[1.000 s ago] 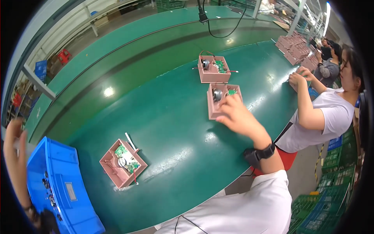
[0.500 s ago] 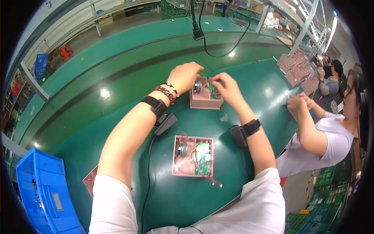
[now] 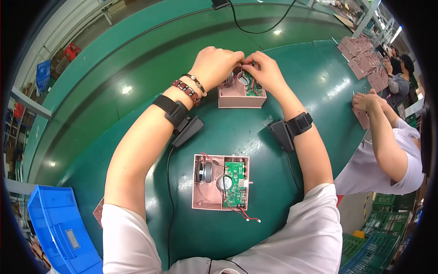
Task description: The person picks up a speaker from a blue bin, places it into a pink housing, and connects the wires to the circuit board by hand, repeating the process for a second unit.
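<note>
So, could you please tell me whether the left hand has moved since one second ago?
Yes, the left hand moved rightward, away from the blue plastic bin.

You get bright light, with a lit strip at far right, glare on your desk, edges bowed and corners black

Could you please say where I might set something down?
Bare table lies between the near pink box and far box, and between the right forearm and co-worker's hands; left hand and right hand crowd the far box.
</note>
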Tool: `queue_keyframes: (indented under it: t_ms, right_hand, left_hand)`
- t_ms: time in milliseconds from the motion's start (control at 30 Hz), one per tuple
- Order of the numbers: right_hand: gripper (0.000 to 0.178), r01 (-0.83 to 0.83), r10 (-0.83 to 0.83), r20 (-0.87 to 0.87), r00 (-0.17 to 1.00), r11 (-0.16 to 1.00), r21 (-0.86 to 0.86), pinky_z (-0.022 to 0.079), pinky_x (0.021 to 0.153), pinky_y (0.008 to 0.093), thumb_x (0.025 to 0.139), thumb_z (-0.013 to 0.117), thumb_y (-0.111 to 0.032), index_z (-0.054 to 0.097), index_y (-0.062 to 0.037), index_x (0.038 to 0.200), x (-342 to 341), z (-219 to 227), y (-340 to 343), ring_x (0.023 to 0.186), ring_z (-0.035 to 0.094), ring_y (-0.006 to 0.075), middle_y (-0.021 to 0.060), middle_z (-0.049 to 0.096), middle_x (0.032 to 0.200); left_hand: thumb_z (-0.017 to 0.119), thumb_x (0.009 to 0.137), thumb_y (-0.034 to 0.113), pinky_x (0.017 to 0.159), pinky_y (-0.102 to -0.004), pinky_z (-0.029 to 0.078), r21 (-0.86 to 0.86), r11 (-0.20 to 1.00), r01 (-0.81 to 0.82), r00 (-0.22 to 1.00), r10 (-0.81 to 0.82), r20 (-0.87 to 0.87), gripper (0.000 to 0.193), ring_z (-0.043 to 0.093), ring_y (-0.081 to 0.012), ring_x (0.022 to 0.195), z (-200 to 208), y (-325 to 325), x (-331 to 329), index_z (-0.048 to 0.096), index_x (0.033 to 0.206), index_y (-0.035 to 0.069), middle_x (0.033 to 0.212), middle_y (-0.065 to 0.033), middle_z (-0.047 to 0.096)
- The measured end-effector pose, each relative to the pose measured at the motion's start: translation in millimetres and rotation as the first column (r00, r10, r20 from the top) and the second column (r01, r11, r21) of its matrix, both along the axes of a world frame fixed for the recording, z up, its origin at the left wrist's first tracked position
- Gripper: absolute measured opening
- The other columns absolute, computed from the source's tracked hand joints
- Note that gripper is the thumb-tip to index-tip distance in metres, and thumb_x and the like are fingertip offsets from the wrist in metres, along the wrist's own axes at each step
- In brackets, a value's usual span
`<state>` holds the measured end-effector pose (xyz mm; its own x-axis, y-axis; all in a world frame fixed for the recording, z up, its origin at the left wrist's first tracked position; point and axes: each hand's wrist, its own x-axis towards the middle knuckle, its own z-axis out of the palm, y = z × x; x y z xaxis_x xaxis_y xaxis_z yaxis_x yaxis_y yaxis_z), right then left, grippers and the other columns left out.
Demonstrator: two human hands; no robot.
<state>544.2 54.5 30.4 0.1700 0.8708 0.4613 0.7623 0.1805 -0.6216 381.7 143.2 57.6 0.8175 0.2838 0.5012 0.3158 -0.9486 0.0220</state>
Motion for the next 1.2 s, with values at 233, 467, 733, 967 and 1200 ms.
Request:
queue_keyframes:
  t_ms: [233, 467, 733, 967, 1200]
  right_hand:
    - [0.008, 0.065, -0.139, 0.371, 0.918, 0.976, 0.206, 0.048, 0.073, 0.0358, 0.078, 0.069, -0.010, 0.068, -0.0075, 0.086, -2, -4, -7, 0.084, 0.055, 0.0237, 0.0044, 0.056, 0.087]
    - [0.008, 0.147, -0.199, 0.461, 0.865, 0.978, 0.146, 0.046, 0.085, 0.0399, 0.078, 0.069, -0.013, 0.069, -0.0085, 0.084, -8, -3, -8, 0.099, 0.053, 0.0290, 0.0071, 0.056, 0.095]
    - [0.012, 0.082, -0.131, 0.345, 0.930, 0.985, 0.153, 0.047, 0.083, 0.0354, 0.080, 0.068, -0.011, 0.067, -0.0060, 0.091, 5, 29, -26, 0.092, 0.057, 0.0266, 0.0102, 0.058, 0.094]
    - [0.018, -0.440, 0.434, 0.129, 0.892, 0.898, 0.020, 0.045, 0.077, 0.0347, 0.082, 0.068, -0.011, 0.061, -0.0008, 0.095, -91, 49, -127, 0.082, 0.056, 0.0241, 0.0091, 0.058, 0.091]
    - [0.020, -0.402, 0.401, 0.044, 0.915, 0.916, -0.002, 0.040, 0.082, 0.0354, 0.080, 0.071, -0.014, 0.060, -0.0063, 0.095, -122, 12, -158, 0.084, 0.055, 0.0234, 0.0068, 0.060, 0.087]
  left_hand:
    - [0.065, 0.082, 0.021, 0.065, -0.0386, 0.052, -0.056, 0.997, -0.057, 0.998, 0.058, 0.027, 0.010, 0.066, -0.0274, 0.074, -5, -9, 2, 0.070, 0.083, 0.012, 0.079, -0.0042, 0.068]
    - [0.066, 0.080, 0.022, 0.067, -0.0383, 0.052, -0.136, 0.984, -0.112, 0.991, 0.100, -0.092, 0.009, 0.067, -0.0260, 0.077, 3, -8, 12, 0.072, 0.082, 0.015, 0.081, -0.0060, 0.068]
    - [0.065, 0.082, 0.020, 0.073, -0.0380, 0.052, 0.074, 0.991, -0.109, 0.991, 0.115, -0.071, 0.015, 0.065, -0.0268, 0.088, 26, -20, -27, 0.068, 0.094, 0.011, 0.090, -0.0089, 0.066]
    - [0.069, 0.079, 0.024, 0.074, -0.0425, 0.050, -0.458, 0.878, 0.138, 0.956, -0.239, -0.172, 0.019, 0.063, -0.0306, 0.088, 60, -108, -144, 0.067, 0.092, 0.009, 0.090, -0.0093, 0.066]
    - [0.069, 0.079, 0.019, 0.071, -0.0382, 0.049, -0.365, 0.911, 0.193, 0.971, -0.231, -0.063, 0.013, 0.059, -0.0259, 0.080, 28, -142, -162, 0.063, 0.085, 0.009, 0.082, -0.0054, 0.061]
